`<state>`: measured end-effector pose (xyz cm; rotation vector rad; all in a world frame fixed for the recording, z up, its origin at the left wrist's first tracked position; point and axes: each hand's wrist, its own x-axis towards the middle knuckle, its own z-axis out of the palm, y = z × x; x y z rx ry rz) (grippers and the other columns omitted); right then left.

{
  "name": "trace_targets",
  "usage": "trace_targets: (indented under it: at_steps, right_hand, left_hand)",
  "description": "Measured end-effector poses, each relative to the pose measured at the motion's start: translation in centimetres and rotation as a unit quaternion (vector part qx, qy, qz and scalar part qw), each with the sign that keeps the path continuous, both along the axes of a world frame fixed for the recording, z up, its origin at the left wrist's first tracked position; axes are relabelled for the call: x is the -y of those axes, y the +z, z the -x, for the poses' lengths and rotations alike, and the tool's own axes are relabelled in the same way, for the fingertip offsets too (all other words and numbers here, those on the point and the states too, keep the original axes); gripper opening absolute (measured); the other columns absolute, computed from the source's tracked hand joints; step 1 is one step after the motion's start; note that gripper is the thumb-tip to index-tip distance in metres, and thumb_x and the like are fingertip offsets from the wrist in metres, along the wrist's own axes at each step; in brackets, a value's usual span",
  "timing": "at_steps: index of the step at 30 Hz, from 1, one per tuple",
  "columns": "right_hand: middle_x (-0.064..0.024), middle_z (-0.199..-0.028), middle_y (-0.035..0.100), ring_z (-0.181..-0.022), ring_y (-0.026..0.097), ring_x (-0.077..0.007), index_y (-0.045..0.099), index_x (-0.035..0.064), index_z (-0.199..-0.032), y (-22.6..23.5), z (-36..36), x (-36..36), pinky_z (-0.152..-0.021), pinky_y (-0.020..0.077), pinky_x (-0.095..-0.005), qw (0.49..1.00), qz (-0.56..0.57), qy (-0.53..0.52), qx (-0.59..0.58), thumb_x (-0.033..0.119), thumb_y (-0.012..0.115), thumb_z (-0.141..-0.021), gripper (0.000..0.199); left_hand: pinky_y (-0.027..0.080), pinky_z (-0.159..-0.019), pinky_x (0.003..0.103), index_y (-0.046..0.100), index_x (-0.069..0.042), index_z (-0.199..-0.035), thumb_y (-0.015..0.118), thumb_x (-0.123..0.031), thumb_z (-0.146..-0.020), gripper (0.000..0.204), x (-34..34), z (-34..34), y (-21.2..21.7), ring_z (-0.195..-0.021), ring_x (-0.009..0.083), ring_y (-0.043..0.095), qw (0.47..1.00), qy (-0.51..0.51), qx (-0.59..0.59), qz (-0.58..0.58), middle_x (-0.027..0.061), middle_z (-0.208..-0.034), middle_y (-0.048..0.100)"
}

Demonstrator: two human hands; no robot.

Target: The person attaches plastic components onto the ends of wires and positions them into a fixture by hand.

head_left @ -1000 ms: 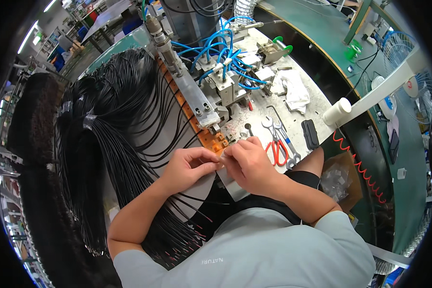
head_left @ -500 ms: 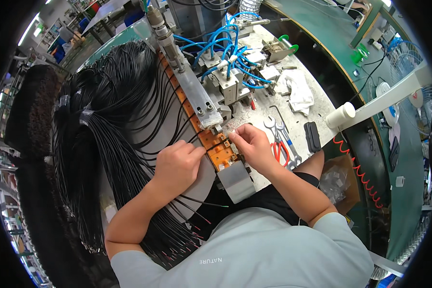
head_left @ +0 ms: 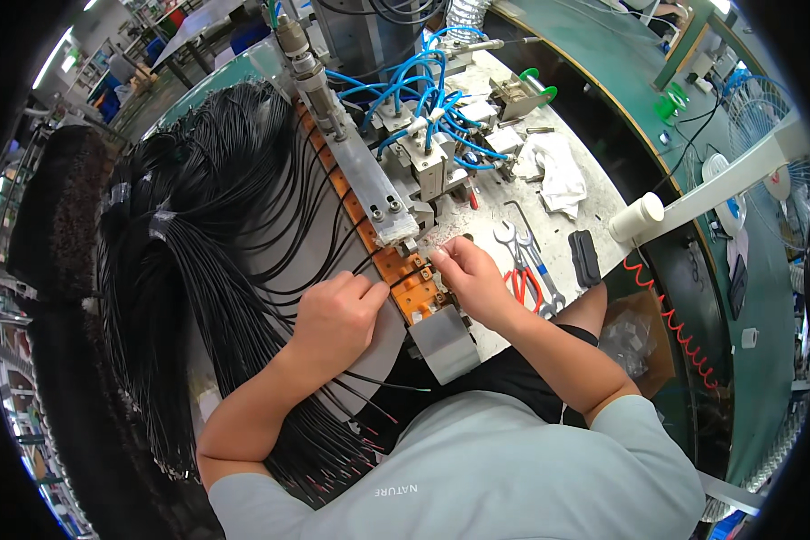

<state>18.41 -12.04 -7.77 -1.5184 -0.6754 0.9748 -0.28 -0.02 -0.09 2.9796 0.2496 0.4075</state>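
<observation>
A copper-coloured rail with small blocks (head_left: pixel 416 300) runs diagonally beneath the metal press arm (head_left: pixel 369 184). Left of the rail, my left hand (head_left: pixel 337 319) is closed, its thumb and forefinger pinched on a black cable (head_left: pixel 407 274) that crosses the rail. On the other side, my right hand (head_left: pixel 472 281) pinches near the cable's end, close to the tip of the press arm; my fingers hide the end itself. Several more black cables lie along the rail, leading from a large bundle (head_left: pixel 234 270) on the left.
Wrenches (head_left: pixel 517 241), red-handled pliers (head_left: pixel 524 286) and a black case (head_left: pixel 584 257) lie on the white table at right. Blue air tubes (head_left: pixel 432 81) and metal clamps stand behind. A grey metal plate (head_left: pixel 445 344) covers the rail's near end. A white cloth (head_left: pixel 562 180) lies farther back.
My left hand has shifted slightly right and toward me. My right hand has moved very little and stays pinched beside the rail.
</observation>
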Motion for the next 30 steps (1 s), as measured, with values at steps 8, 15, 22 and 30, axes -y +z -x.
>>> trace_targets:
  at_steps: [8, 15, 22, 30]
  right_hand:
    - [0.0012, -0.071, 0.051, -0.067, 0.049, -0.008, 0.055, 0.0048, -0.095, 2.7, -0.9, 2.5, -0.065, 0.0435, -0.0257, 0.994, -0.065, -0.02, -0.081, 0.021, 0.058, -0.098, 0.017]
    - [-0.0058, -0.05, 0.044, -0.043, 0.041, -0.0177, 0.052, 0.0056, -0.082, 15.9, -0.8, 6.9, -0.093, 0.0406, -0.0687, 0.723, -0.522, 0.362, -0.272, 0.036, 0.046, -0.103, 0.037]
    - [-0.0075, -0.051, 0.044, -0.042, 0.039, -0.0178, 0.049, 0.0055, -0.078, 17.4, -1.1, 7.2, -0.086, 0.0427, -0.0685, 0.68, -0.557, 0.36, -0.312, 0.044, 0.042, -0.104, 0.047]
    - [-0.0069, -0.05, 0.044, -0.041, 0.037, -0.0171, 0.048, 0.0064, -0.076, 17.8, -1.2, 7.6, -0.083, 0.0444, -0.0638, 0.682, -0.581, 0.329, -0.298, 0.046, 0.042, -0.103, 0.048]
  left_hand:
    - [0.048, -0.088, 0.036, 0.066, -0.007, -0.11, 0.077, -0.017, -0.072, 0.041, 0.1, 4.7, 11.3, -0.107, 0.0285, 0.06, 0.998, 0.02, -0.053, -0.007, 0.011, -0.121, 0.061]
    - [0.042, -0.103, 0.041, 0.041, -0.009, -0.145, 0.074, -0.024, -0.087, 0.069, -10.0, 12.9, 2.6, -0.129, 0.026, 0.047, 0.859, 0.461, 0.203, 0.089, 0.0175, -0.139, 0.05]
    - [0.041, -0.104, 0.036, 0.033, 0.001, -0.147, 0.075, -0.017, -0.085, 0.078, -12.2, 11.8, 2.1, -0.126, 0.0263, 0.049, 0.807, 0.448, 0.202, 0.327, 0.0176, -0.141, 0.048]
    - [0.045, -0.1, 0.034, 0.033, 0.003, -0.147, 0.075, -0.009, -0.081, 0.079, -12.7, 10.8, 0.9, -0.116, 0.0265, 0.057, 0.767, 0.401, 0.267, 0.424, 0.0164, -0.133, 0.054]
